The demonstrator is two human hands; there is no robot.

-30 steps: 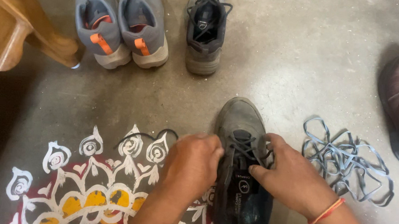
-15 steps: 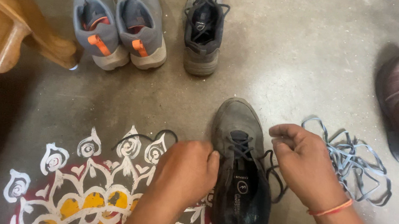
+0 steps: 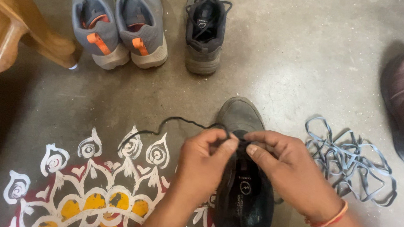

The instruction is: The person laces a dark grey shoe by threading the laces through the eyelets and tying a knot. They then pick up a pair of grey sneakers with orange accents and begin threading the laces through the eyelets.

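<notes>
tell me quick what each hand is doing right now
Left hand: closed, pinching the black shoelace over the dark grey shoe.
Right hand: fingers pinched at the shoe's laces; what it grips cannot be told.

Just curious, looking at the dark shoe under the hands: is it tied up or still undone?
Undone. The dark shoe gapes open, and its black lace trails loose across the floor while both hands pinch it.
</notes>
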